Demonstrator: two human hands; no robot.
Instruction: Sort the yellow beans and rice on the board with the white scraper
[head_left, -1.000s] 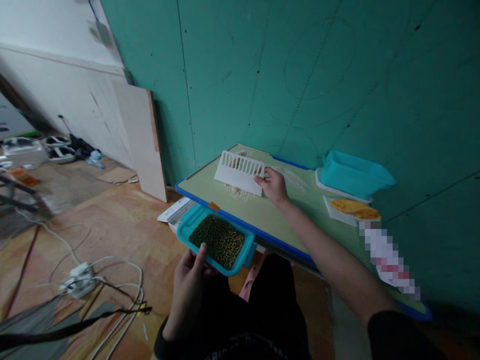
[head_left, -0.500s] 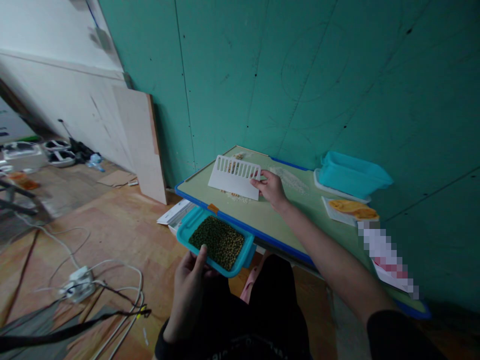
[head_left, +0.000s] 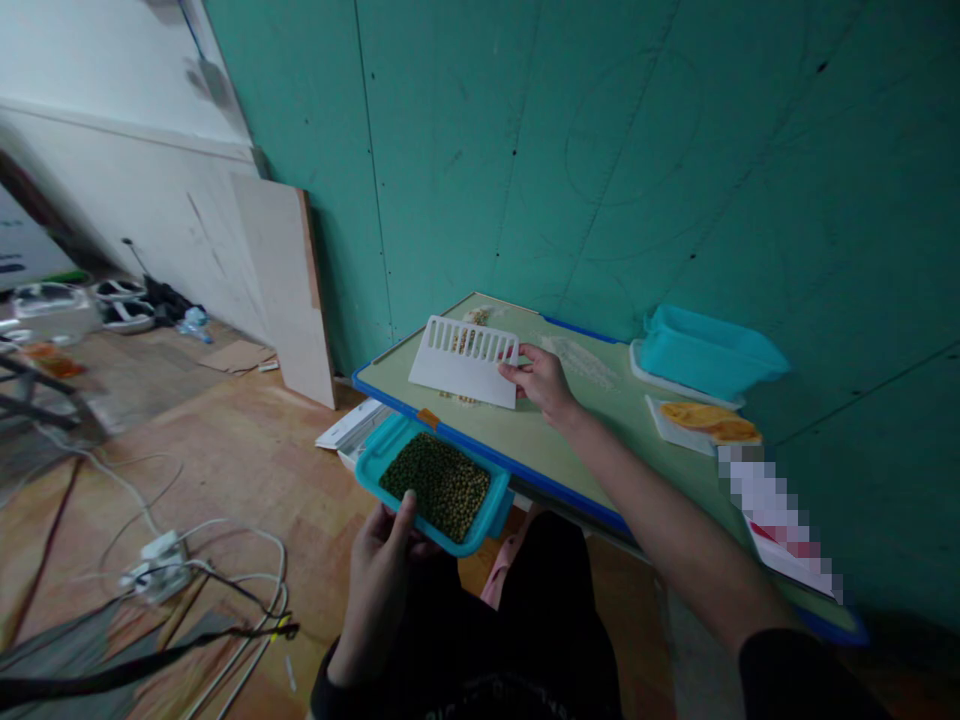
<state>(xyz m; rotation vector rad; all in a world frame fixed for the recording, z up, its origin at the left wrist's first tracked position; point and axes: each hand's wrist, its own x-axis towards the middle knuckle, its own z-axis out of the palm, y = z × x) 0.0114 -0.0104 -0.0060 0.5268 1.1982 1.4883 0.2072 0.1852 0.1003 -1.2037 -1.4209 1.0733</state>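
Note:
My left hand [head_left: 381, 570] grips the near side of a turquoise plastic container [head_left: 367, 474], thumb over its rim. Dark green beans [head_left: 416, 468] and tan beans [head_left: 469, 492] lie inside it, just below the table's front edge. With fingers and thumb pinched on its right end, my right hand [head_left: 541, 382] holds a white slotted scraper [head_left: 459, 376] tilted over the table [head_left: 547, 440]. Beans show through its slots, and a few tan bits [head_left: 466, 399] lie along its lower edge. A small pile of grains [head_left: 477, 315] sits behind it.
Whitish grains [head_left: 577, 360] are scattered at the back of the table. To the right stand an upright turquoise bin [head_left: 712, 350], a yellow cloth-like item [head_left: 709, 422] and a blurred packet [head_left: 780, 530]. Cables and a power strip [head_left: 159, 568] lie on the floor at left.
The white scraper has moved slightly toward me and to the left, together with my right hand. My left hand and the container have hardly moved.

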